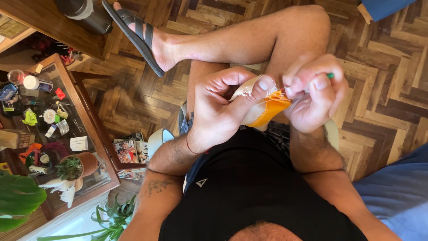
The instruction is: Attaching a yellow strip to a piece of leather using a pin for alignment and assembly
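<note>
parquet floor (pixel 133 93) underfoot, both hands' fingers (pixel 263 87) pinching orange cloth (pixel 272 109) beside glass table (pixel 96 129).

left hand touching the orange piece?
Touching. Head view: left hand wraps the orange piece, its thumb pressed on the top edge with no gap.

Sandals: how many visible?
1. A dark sandal on the raised foot, upper left above the left hand. The other foot is hidden, so a second may exist.

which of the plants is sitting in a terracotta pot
The small spiky succulent on the glass-topped table; it sits in the terracotta pot, unlike the leafy plants at the lower left, whose pots are not visible.
</note>
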